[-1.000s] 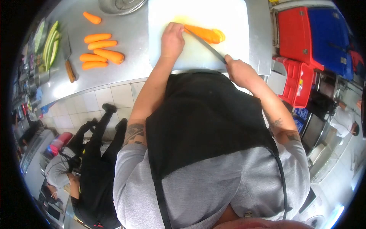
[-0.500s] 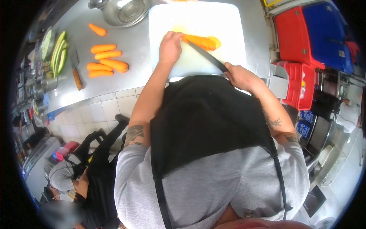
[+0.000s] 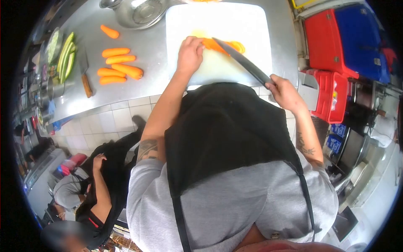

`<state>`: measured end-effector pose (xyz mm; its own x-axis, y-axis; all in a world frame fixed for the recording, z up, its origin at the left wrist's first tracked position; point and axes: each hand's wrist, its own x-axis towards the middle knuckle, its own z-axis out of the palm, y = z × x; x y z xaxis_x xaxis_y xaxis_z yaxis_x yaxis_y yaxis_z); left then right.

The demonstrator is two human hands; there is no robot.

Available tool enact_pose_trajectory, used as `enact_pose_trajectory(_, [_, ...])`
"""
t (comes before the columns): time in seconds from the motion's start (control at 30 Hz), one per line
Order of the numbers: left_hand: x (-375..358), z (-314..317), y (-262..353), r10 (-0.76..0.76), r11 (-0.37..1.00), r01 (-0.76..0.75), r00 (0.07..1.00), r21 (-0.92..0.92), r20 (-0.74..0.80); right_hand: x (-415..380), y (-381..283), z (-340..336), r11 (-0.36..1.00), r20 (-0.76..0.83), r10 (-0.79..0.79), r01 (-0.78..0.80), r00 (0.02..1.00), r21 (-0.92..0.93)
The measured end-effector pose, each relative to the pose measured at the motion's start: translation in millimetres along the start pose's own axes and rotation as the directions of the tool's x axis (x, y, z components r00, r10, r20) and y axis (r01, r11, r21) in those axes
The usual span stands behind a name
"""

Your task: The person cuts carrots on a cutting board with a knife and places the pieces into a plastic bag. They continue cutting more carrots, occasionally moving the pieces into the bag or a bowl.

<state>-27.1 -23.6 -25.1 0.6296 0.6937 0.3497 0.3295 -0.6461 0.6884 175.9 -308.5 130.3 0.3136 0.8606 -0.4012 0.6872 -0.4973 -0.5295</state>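
My right hand (image 3: 286, 94) is closed round the handle of a large kitchen knife (image 3: 248, 65). The dark blade slants up to the left, its tip overlapping the carrot (image 3: 207, 43) in this view. That carrot lies on a white cutting board (image 3: 218, 19), with cut slices (image 3: 239, 46) at its right end. My left hand (image 3: 190, 55) rests on the board, its curled fingers gripping the carrot's left end.
Several whole carrots (image 3: 116, 60) lie left of the board on the steel table (image 3: 142, 73). Farther left are a wooden-handled knife (image 3: 86, 85) and green zucchini-like strips (image 3: 67, 56). A metal bowl (image 3: 142, 12) stands behind. Two people (image 3: 100, 185) are at lower left; a red crate (image 3: 331, 96) is at right.
My right hand has moved outward to the right, and the knife has shifted right, its tip now over the carrot. My left hand still grips the carrot. A person behind has raised an arm.
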Motion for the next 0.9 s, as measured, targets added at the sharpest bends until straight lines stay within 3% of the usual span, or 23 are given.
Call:
enact_pose_trajectory(0.07, [-3.6, -4.3, 4.2, 0.029, 0.998, -0.033, 0.995, 0.047, 0.092, 5.7, 7.2, 15.8, 0.998, -0.191, -0.058, 0.062, 0.980, 0.015])
enact_pose_trajectory(0.17, [-9.2, -11.9, 12.4, 0.041, 0.991, -0.062, 0.984, 0.117, 0.173, 11.8, 8.4, 23.8, 0.967, -0.113, 0.153, -0.126, 0.982, 0.221])
enact_pose_trajectory(0.27, [-20.9, -18.2, 19.4, -0.009, 0.988, -0.020, 0.983, 0.156, 0.185, 7.8, -8.6, 20.2, 0.926, -0.107, 0.137, -0.088, 0.985, 0.368])
enact_pose_trajectory(0.37, [-33.6, -23.7, 21.9, -0.112, 0.989, 0.089, 0.974, 0.118, 0.198, 11.1, 24.2, 35.3, 0.944, -0.072, -0.030, 0.052, 0.997, 0.325])
enact_pose_trajectory(0.4, [-38.1, -26.2, 23.4, -0.152, 0.986, 0.134, 0.966, 0.096, 0.208, 12.4, 24.0, 35.6, 0.945, -0.015, -0.019, 0.023, 1.000, 0.327])
enact_pose_trajectory(0.47, [-50.2, -31.1, 29.2, -0.139, 0.983, 0.115, 0.975, 0.140, 0.173, 14.7, 22.9, 34.6, 0.945, 0.102, 0.004, -0.037, 0.995, 0.326])
enact_pose_trajectory(0.6, [-65.4, -35.0, 41.0, -0.022, 0.950, -0.042, 0.980, 0.309, 0.199, 25.1, 21.3, 44.2, 0.958, 0.143, -0.007, -0.035, 0.990, 0.284])
enact_pose_trajectory(0.8, [-81.0, -26.0, 41.0, -0.112, 0.917, -0.039, 0.931, 0.397, 0.349, 40.2, 29.4, 69.9, 0.935, 0.030, -0.137, 0.119, 0.990, 0.334])
enact_pose_trajectory(0.9, [-84.8, -24.9, 42.1, -0.147, 0.920, -0.008, 0.920, 0.391, 0.364, 46.7, 11.2, 65.8, 0.955, 0.101, -0.052, 0.020, 0.994, 0.297])
